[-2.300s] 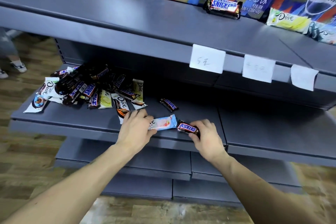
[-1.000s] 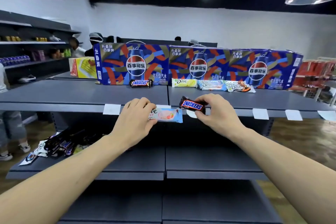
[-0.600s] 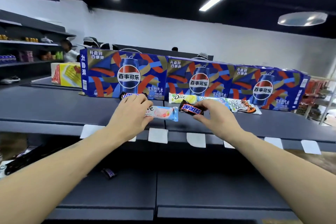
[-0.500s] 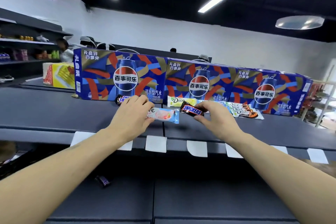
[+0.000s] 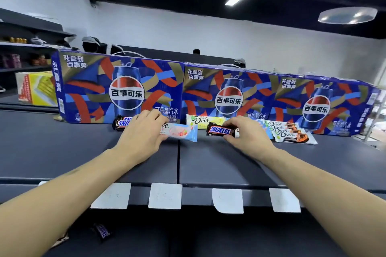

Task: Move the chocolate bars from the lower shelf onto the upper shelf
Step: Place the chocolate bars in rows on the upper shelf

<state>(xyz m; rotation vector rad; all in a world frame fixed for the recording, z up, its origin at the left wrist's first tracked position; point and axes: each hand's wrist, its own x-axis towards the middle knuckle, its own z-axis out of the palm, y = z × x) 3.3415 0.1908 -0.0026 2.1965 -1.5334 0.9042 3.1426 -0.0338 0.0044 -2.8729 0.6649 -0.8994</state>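
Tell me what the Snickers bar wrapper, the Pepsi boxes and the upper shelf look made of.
Snickers bar, pinched by the right hand: glossy brown plastic-film wrapper, with crimped ends and sheen. Pepsi boxes: printed cardboard, semi-gloss, with creased edges. Upper shelf: probably painted sheet metal, matte dark grey, with a panel seam.

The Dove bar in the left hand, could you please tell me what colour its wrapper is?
Pale pink and white with a light blue end, seen in the head view: Dove bar, held by the left hand.
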